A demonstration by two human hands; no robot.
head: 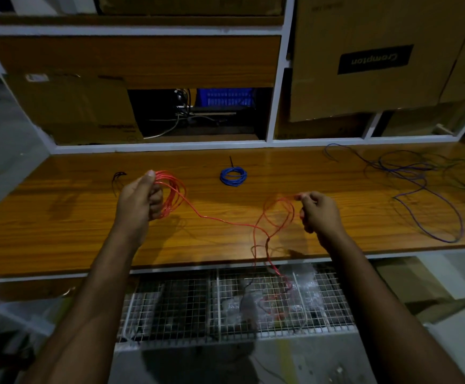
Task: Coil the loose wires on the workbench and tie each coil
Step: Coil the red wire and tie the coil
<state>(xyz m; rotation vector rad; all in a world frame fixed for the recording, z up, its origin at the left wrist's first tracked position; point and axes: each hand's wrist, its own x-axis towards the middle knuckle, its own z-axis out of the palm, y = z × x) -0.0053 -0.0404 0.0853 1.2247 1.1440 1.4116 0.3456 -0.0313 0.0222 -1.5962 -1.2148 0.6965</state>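
Left hand (pixel 139 200) grips the red coil (pixel 171 194); right hand (pixel 318 210) fingers pinch the loose, springy wire (pixel 225 221). Likely light and tangle-prone.

Cardboard boxes fill the white shelving behind the worktop: a large Crompton carton (pixel 375 59) upper right, another box (pixel 73 106) at left. A blue crate (pixel 227 97) sits in the dark middle compartment. A wire-mesh basket (pixel 236 303) hangs below.

Bench (pixel 59 231) left open; purple wires (pixel 425 189) clutter right, blue coil (pixel 233 176) mid.
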